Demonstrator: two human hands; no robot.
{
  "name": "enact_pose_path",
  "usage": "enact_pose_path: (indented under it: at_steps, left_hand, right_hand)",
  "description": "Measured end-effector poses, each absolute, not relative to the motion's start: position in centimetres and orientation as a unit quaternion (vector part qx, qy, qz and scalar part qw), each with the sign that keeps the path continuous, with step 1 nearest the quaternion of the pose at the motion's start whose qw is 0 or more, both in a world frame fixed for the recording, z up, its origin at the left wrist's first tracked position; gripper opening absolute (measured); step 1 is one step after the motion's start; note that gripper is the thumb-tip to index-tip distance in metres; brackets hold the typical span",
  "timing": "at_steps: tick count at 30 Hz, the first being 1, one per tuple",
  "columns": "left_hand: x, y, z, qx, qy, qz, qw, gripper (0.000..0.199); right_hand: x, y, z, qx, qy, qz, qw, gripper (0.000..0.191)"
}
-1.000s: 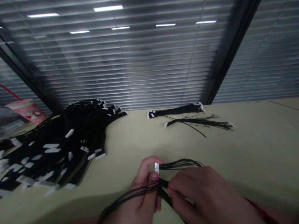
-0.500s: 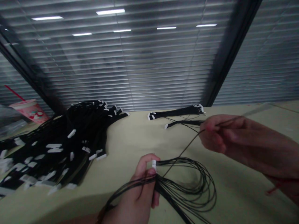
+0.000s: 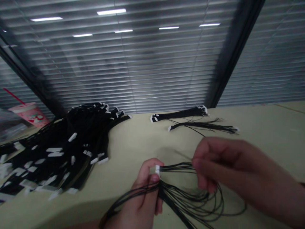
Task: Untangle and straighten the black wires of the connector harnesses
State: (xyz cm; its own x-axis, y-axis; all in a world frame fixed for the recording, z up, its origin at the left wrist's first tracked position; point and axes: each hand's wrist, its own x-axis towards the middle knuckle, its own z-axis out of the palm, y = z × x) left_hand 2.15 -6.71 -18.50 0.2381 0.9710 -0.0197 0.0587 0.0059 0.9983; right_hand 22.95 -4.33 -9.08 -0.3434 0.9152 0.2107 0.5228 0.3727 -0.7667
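Note:
Low in the middle, my left hand (image 3: 145, 194) grips a white connector (image 3: 157, 170) between thumb and forefinger, along with a bunch of thin black wires (image 3: 183, 198). Some wires loop out to the right and back to the connector; others trail left over the hand. My right hand (image 3: 221, 171) is closed in a pinch on one thin wire (image 3: 182, 155), whose blurred free end points up and left above the connector. Part of the looped wires is hidden behind my right hand.
A large heap of black cables with white connectors (image 3: 81, 143) covers the table's left side. Further back lie a cable bundle (image 3: 181, 113) and a smaller wire bunch (image 3: 202, 125). A pink cup with a red straw (image 3: 33, 116) stands far left, before window blinds (image 3: 133, 63).
My right hand has moved left and down towards the connector, bringing the wire's end with it. The smaller wire bunch behind is now uncovered. My left hand keeps its hold.

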Motion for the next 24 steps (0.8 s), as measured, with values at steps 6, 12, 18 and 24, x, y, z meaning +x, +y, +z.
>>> enact_pose_path:
  at_steps: [6,12,18,24]
  left_hand:
    - [2.3,-6.8,-18.2,0.559,0.449,0.432,0.548,0.028]
    - [2.6,-7.0,-17.8,0.547,0.464,0.439,0.541,0.028]
    - [2.5,-7.0,-17.8,0.555,0.469,0.427,0.538,0.032]
    - [2.4,-7.0,-17.7,0.562,0.481,0.421,0.525,0.03]
  right_hand:
    - [20.5,-6.1,-11.5,-0.479,-0.812,0.227,0.246,0.017]
    - [20.8,-6.0,-11.3,-0.472,-0.814,0.22,0.257,0.015]
    - [20.6,-6.0,-11.4,-0.467,-0.814,0.225,0.261,0.017]
    - [20.7,-5.8,-11.5,-0.483,-0.803,0.26,0.233,0.017]
